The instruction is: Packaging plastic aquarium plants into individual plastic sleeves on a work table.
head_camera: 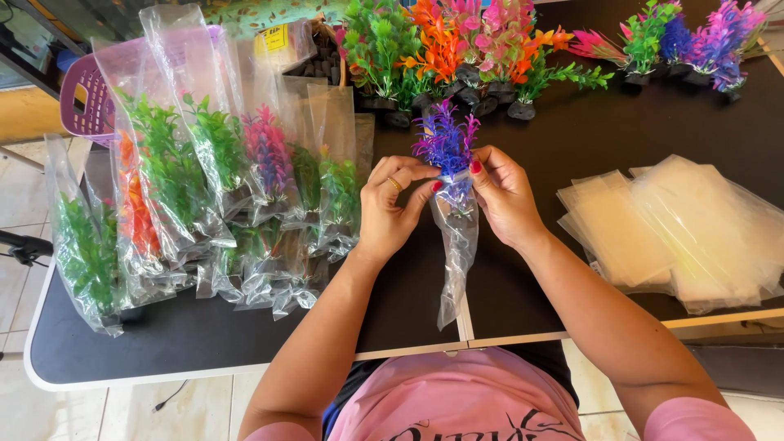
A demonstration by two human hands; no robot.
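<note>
both hands are closed on one clear bag [457, 245] near the table's [392, 314] front edge: left hand [390, 211] and right hand [502, 196] pinch its mouth around a purple plastic plant [446, 143], only partly in. roughly eight bagged plants [204, 196] are piled at the left edge; about ten unbagged plants [457, 49] and a stack of empty bags [678, 229] remain.

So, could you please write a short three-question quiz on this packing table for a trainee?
1. True or false: both hands hold the purple plastic plant at the mouth of a clear bag.
2. Where do the empty bags lie: A) to the person's right, B) in the purple basket?
3. What colour is the table?

Key: 1 true; 2 A; 3 black.
</note>
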